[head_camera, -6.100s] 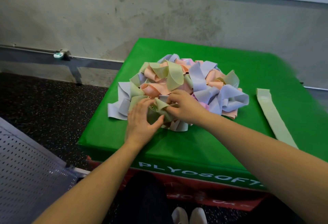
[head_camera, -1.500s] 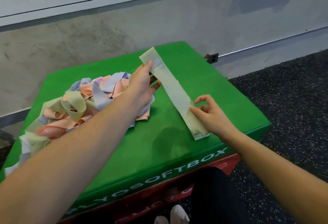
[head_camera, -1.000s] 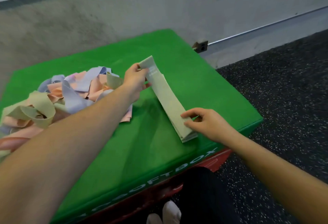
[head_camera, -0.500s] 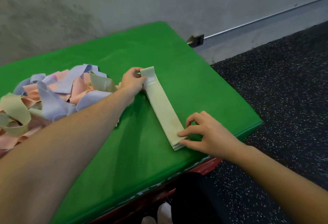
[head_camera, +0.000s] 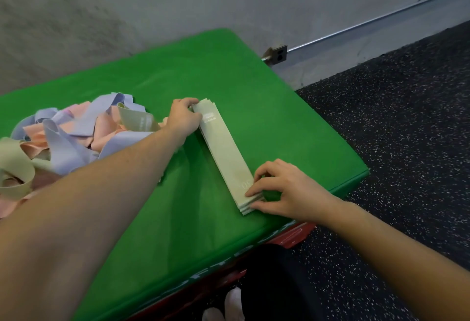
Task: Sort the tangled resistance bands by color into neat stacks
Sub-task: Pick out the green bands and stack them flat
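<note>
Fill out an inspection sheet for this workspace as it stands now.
Surface: green soft plyo box, top face in use; red layer beneath at the front edge.
Job's things: pale green band stack lies flat near the right front edge, ends slightly stepped. Tangled pile of lilac, peach and pale green bands sits at the left.
Clutter: nothing seen.
Grippers: left hand has its grip on the stack's far end; right hand fingertips press the near end.
Cables: nothing seen.
Surroundings: concrete wall, metal rail with bracket along its base, speckled black floor.
</note>
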Tool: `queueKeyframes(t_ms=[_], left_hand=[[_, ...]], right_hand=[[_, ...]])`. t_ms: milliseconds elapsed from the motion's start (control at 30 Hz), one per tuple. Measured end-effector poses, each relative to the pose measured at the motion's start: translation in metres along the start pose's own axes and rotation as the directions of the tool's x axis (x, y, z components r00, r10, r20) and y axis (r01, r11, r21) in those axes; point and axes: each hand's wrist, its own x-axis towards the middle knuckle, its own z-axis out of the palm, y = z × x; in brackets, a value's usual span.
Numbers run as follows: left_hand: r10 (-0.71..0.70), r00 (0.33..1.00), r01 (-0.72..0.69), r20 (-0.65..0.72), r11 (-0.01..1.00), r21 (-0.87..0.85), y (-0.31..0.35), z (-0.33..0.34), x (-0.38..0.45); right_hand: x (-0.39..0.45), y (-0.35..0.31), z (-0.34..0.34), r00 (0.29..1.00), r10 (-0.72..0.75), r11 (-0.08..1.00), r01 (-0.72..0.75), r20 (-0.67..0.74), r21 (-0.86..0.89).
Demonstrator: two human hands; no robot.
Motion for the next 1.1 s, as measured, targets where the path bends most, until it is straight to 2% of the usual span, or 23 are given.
queueKeyframes(t_ms=[167, 367, 500, 700, 833, 967, 1100], left_hand=[[0.006, 0.997, -0.011, 0.082, 0.997, 0.07, 0.01, -0.01, -0.015], [0.203, 0.979, -0.205, 0.03, 0.974, 0.093, 0.021, -0.044, -0.063], [0.357, 0.934, -0.354, -0.024, 0.931, 0.089, -0.004, -0.073, -0.103], [0.459, 0.884, -0.453, -0.086, 0.888, 0.077, -0.068, -0.119, -0.166], [0.439, 0.888, -0.42, -0.135, 0.895, 0.147, -0.113, -0.147, -0.203], [0.437, 0.856, -0.364, -0.275, 0.889, 0.279, -0.157, -0.174, -0.227], [0.335, 0.865, -0.264, -0.373, 0.937, 0.227, -0.2, -0.192, -0.239]], right_hand=[[0.0, -0.011, -0.007, 0.998, 0.066, 0.996, -0.066, -0.007, 0.06], [0.012, -0.038, -0.017, 0.993, 0.111, 0.988, -0.106, -0.043, 0.117], [0.024, -0.06, -0.013, 0.994, 0.098, 0.987, -0.091, -0.044, 0.132], [0.042, -0.101, 0.007, 0.999, 0.037, 0.992, -0.033, -0.033, 0.12], [0.059, -0.13, 0.025, 1.0, -0.004, 0.995, 0.002, 0.017, 0.101], [0.079, -0.158, 0.044, 0.998, -0.042, 0.994, 0.037, 0.042, 0.1], [0.101, -0.183, 0.066, 0.995, -0.084, 0.99, 0.077, 0.058, 0.12]])
